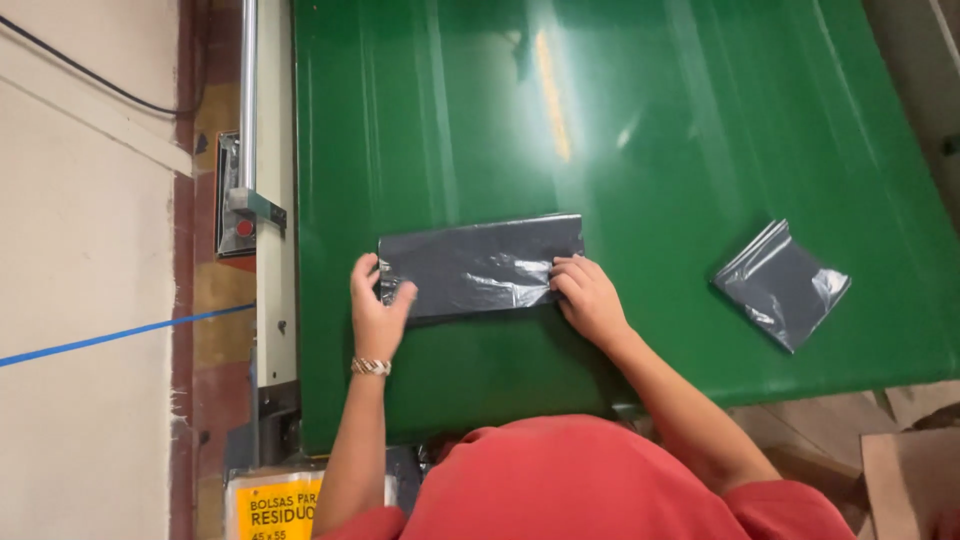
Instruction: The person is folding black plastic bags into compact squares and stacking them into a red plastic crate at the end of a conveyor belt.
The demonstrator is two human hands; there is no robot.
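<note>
Pressing down at both ends, the hands hold a folded dark grey plastic bag flat at the middle of the glossy green worktop: the left hand pinches the nine o'clock end with curled fingers, the right hand lies flat on the three o'clock end. That slick film could slide or spring open if either hand lifts unevenly. A second folded bag lies well apart at three o'clock.
</note>
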